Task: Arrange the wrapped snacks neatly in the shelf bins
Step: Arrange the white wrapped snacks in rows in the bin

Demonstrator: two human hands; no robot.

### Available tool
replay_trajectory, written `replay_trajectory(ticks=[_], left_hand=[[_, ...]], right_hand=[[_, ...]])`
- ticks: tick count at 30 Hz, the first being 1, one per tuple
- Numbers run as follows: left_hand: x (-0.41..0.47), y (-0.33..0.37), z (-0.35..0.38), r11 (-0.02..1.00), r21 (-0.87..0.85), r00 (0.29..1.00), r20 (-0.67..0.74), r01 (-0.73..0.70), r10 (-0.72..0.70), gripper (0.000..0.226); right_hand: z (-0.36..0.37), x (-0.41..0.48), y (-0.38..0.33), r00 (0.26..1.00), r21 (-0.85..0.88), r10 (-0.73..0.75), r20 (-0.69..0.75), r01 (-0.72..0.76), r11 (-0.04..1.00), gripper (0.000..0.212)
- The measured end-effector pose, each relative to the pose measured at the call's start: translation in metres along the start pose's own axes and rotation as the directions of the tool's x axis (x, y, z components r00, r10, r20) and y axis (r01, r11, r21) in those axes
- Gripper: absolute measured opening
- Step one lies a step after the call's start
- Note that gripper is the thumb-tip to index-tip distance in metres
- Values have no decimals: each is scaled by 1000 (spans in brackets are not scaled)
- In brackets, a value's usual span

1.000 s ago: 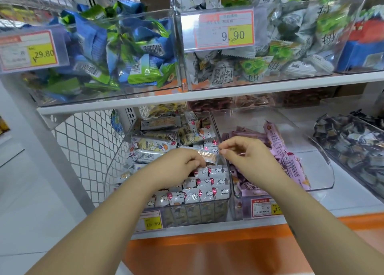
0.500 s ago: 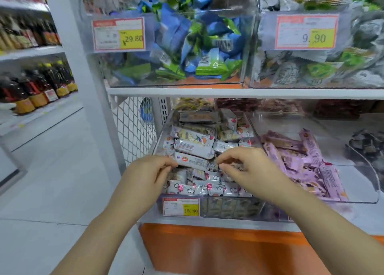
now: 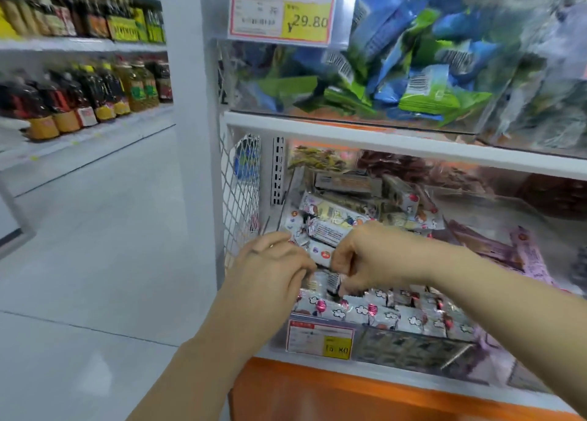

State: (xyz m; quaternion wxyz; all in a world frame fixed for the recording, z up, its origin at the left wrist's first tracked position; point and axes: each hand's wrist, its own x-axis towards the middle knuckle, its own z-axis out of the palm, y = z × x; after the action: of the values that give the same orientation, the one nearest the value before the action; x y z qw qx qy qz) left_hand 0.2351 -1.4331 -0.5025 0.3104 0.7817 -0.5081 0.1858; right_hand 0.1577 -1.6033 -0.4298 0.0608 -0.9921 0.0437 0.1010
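A clear bin (image 3: 413,350) on the lower shelf holds white wrapped snacks (image 3: 374,312) with red and cloud prints, lined up in its front row and piled loosely behind. My left hand (image 3: 270,268) and my right hand (image 3: 365,258) are both over the bin's left front part, fingers curled down. Between them they pinch a small wrapped snack (image 3: 325,281) just above the front row. Part of that snack is hidden by my fingers.
To the right lies a second clear bin with pink wrapped snacks (image 3: 527,255). The upper shelf (image 3: 381,141) carries a bin of blue and green packets (image 3: 413,71) with a 29.80 price tag. A white post and mesh panel (image 3: 241,198) stand left. Bottles (image 3: 79,93) line the aisle shelves.
The view has swung left, so the bin now sits right of centre. Both hands have shifted to the bin's left front and drawn closer together around a snack.
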Motion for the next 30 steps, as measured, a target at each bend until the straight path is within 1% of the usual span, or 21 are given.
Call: replay_trajectory(ticks=[2,3,7,9,11,13,14,15,16,18,19,21,23,25,27,30], left_hand=[[2,-1,0,1000,-24,1000,1,14,-14,26],[2,-2,1,999,-32,1000,7,23,-23,23],[1,-3,0,998,-44,999,31,39,-37,22],[1,-3,0,998,-49,999,35,41,-39,23],[1,-2,0,998,-49,999,29,46,-45,23],[1,-3,0,997,-45,998,8,57,-57,23],[1,-4,0,997,-45,998,-6,65,-66,21],[1,-4,0,996,-45,997,-20,73,-74,19],[1,-4,0,996,-45,996,-32,79,-80,18],[2,-5,-1,996,-47,995,-52,77,-80,17],[3,-5,-1,996,-52,995,-61,73,-77,17],[3,-5,-1,996,-63,995,-65,70,-75,17],[4,-5,-1,995,-71,995,-63,77,-81,17],[4,-5,-2,992,-84,994,-48,90,-95,17],[3,-7,-3,991,-87,994,-37,102,-106,18],[2,-8,-3,990,-80,991,-48,120,-124,24]], right_hand=[[-1,2,-3,1000,-31,10,21,-10,999,24],[-1,3,-4,999,-48,16,28,-15,999,24],[-1,4,-11,999,-130,33,37,-28,991,18],[-2,3,-12,999,-118,41,35,-37,992,16],[-4,2,-11,998,-69,53,-20,-54,996,14],[-7,1,-9,982,-42,53,-182,-62,997,14],[-9,2,-8,961,-52,39,-275,-56,997,17],[-10,3,-7,940,-78,20,-339,-49,996,25],[-10,5,-7,931,-113,1,-365,-46,992,36],[-6,13,-10,938,-204,-18,-345,-57,977,55],[-2,17,-12,941,-252,-25,-337,-65,965,59],[6,25,-16,930,-323,-51,-363,-75,943,62],[10,29,-19,920,-357,-61,-388,-89,930,65],[11,31,-19,919,-369,-60,-389,-96,925,64],[11,31,-19,912,-346,-55,-408,-98,933,60],[8,23,-18,867,-270,-47,-495,-103,957,56]])
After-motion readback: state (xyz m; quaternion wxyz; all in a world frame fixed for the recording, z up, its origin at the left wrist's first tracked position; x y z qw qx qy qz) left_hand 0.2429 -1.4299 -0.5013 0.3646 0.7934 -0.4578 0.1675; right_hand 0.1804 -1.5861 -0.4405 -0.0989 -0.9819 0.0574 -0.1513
